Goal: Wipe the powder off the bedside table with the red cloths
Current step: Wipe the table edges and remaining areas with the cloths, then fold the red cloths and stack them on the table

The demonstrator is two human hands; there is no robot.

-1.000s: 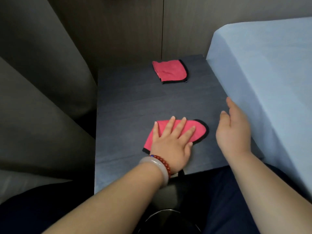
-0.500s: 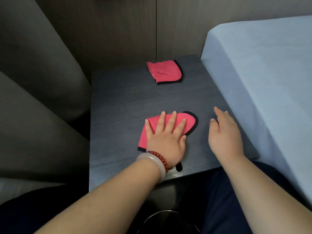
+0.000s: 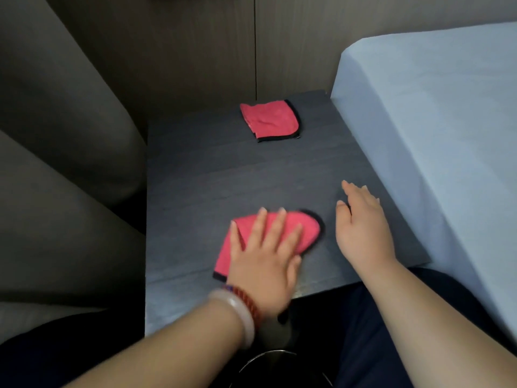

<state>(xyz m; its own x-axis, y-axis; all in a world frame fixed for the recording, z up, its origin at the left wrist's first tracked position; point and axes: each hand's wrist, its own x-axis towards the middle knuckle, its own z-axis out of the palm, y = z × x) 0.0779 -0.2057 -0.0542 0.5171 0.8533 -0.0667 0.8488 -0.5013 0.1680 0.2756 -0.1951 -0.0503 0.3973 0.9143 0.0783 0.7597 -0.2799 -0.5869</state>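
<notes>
The dark grey bedside table [image 3: 209, 177] fills the middle of the view. A red cloth with black trim [image 3: 306, 231] lies near its front edge. My left hand [image 3: 265, 256] presses flat on that cloth with the fingers spread, and it is blurred by motion. A second red cloth [image 3: 268, 120] lies folded at the back of the table, untouched. To the right of the near cloth my right hand [image 3: 363, 225] rests on the tabletop, holding nothing, its fingers loosely apart. I cannot make out any powder on the surface.
A bed with a light blue sheet [image 3: 433, 107] butts against the table's right side. Grey curtain folds [image 3: 70, 135] hang close on the left. A wood-panel wall stands behind. Below the front edge are my dark trousers and a round metal rim [image 3: 268, 357].
My left hand has slid the near cloth slightly left and toward the front edge. My right hand has come away from the bed's side and settled lower on the tabletop.
</notes>
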